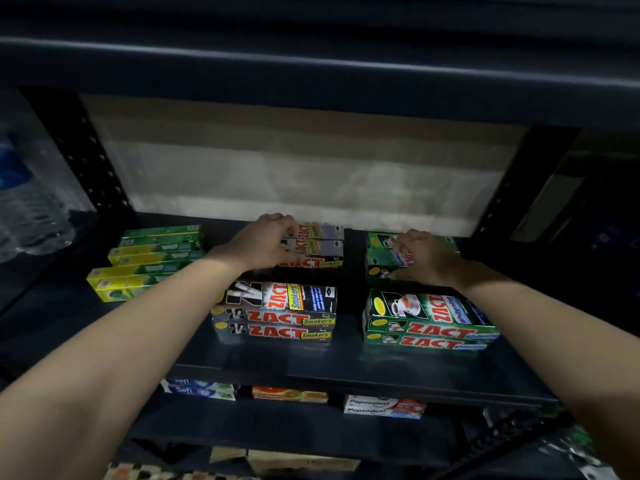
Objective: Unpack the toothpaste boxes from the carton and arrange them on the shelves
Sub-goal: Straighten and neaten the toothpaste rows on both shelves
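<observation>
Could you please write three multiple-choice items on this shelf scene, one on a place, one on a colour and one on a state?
1. Where does the rear stack of black Zact Smokers boxes lie?
A. behind the front black stack
B. on the lower shelf
C. left of the yellow-green boxes

2. What colour are the Zact Whitening boxes at front right?
A. blue
B. green
C. white

3. What is the left hand doing?
A. hanging idle
B. lying flat on the shelf board
C. gripping the rear black stack

Answers: 1 A, it sits further back in the same column; 2 B, green faces with red lettering; 3 C, its fingers curl over that stack's left end.
</observation>
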